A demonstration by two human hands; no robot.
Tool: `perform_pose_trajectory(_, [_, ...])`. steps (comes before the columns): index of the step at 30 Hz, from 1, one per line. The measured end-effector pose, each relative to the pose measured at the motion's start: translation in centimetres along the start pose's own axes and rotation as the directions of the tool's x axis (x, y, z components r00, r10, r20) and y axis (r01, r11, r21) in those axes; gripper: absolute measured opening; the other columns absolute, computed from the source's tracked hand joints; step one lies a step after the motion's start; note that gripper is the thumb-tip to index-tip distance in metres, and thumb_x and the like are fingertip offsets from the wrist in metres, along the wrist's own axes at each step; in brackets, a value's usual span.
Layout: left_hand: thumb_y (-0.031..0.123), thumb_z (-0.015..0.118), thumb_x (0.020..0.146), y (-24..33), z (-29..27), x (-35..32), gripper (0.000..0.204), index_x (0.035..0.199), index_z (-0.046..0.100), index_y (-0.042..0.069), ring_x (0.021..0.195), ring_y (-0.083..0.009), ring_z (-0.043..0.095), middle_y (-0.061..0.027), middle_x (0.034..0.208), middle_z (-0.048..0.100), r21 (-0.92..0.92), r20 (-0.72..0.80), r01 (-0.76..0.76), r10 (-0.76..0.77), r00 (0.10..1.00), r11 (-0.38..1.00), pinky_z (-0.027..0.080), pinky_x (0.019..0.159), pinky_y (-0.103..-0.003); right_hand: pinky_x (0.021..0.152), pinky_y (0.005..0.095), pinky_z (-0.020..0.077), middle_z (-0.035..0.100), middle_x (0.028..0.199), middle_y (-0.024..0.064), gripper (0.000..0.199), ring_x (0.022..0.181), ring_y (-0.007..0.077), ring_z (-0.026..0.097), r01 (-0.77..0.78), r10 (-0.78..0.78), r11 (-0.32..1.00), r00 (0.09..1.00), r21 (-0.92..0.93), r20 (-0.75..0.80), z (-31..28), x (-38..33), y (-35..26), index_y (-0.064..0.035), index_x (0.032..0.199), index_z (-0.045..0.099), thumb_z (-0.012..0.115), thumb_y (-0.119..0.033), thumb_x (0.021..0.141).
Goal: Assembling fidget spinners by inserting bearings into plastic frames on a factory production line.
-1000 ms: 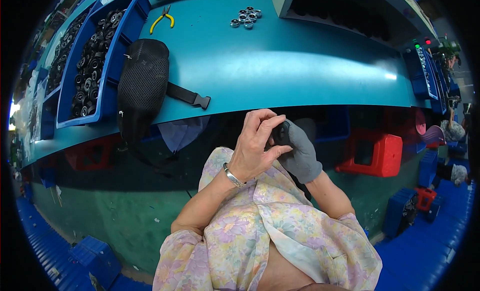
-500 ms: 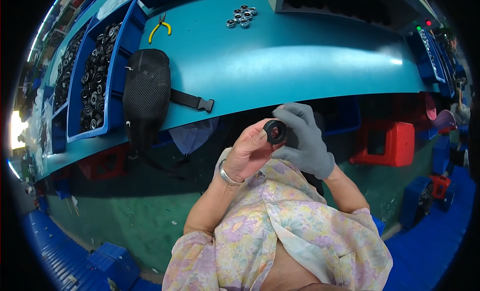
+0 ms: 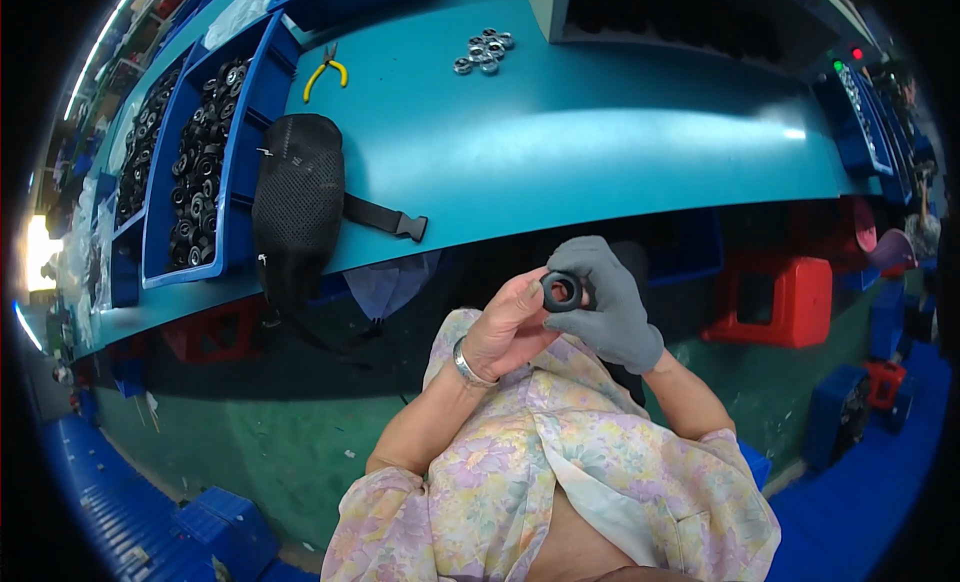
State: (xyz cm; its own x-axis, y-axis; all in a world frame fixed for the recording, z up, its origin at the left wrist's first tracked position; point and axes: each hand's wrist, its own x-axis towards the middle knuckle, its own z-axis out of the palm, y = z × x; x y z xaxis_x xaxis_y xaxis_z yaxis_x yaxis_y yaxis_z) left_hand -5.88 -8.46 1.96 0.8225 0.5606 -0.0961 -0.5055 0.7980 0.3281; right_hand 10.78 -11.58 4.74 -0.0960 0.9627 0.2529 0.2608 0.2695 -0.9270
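Observation:
I hold a small black ring-shaped part (image 3: 561,291) up between both hands, close to my chest and below the front edge of the teal workbench (image 3: 600,142). My left hand (image 3: 507,329) is bare, wears a metal bracelet, and pinches the ring from the left. From the right, my right hand (image 3: 604,300), in a grey glove, grips the same ring with its fingertips. The hole of the ring faces the camera.
A black mesh pouch with a strap (image 3: 297,204) lies at the bench's front edge. Blue bins of black ring parts (image 3: 200,172) stand at the left, yellow-handled pliers (image 3: 326,72) behind them. Several silver bearings (image 3: 483,52) lie at the back. A red crate (image 3: 785,302) sits under the bench.
The ring was hidden inside my closed hands one second ago. Both hands have since turned and opened around it, so it now shows between the fingertips.

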Motion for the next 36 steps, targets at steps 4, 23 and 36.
perform_pose_trajectory(4, [0.037, 0.067, 0.090, 1.0, 0.1, 0.2, 0.054, 0.126, 0.051, 0.000, 0.095, -0.0147, 0.057, -0.0070, 0.108, 0.061, 0.076, -0.073, -0.109, 0.114, 0.991, 0.991, 0.045, 0.088, -0.030, 0.085, 0.0320, 0.0461, 0.058, 0.109, 0.0077, 0.050, 0.100, 0.0208, 0.055, -0.139, 0.123, 0.981, 0.985, 0.132, 0.121, -1.2, 2.0, 0.5, -0.0056, 0.117, 0.057, 0.077, -0.006, 0.070])
perform_pose_trajectory(23, [0.029, 0.069, 0.090, 7.1, -2.4, -2.4, 0.053, 0.130, 0.047, 0.001, 0.090, -0.0183, 0.056, -0.0138, 0.118, 0.058, 0.196, -0.202, -0.456, 0.490, 0.848, 0.868, 0.047, 0.081, -0.030, 0.087, 0.0451, 0.0412, 0.061, 0.099, 0.0093, 0.022, 0.101, 0.0302, 0.054, 0.523, 0.016, 0.013, 0.852, -0.852, 0.523, 1.1, 28.9, 7.9, -0.0090, 0.100, 0.062, 0.060, -0.004, 0.080])
perform_pose_trajectory(36, [0.028, 0.065, 0.093, 7.6, -3.0, -1.8, 0.050, 0.131, 0.047, 0.002, 0.091, -0.0178, 0.057, -0.0138, 0.118, 0.058, 0.172, -0.199, -0.466, 0.494, 0.847, 0.868, 0.047, 0.081, -0.029, 0.086, 0.0421, 0.0497, 0.058, 0.101, 0.0154, 0.024, 0.098, 0.0339, 0.058, 0.537, 0.035, 0.331, 0.814, -0.776, 0.579, 1.3, 23.8, 6.3, -0.0017, 0.102, 0.058, 0.060, 0.002, 0.078])
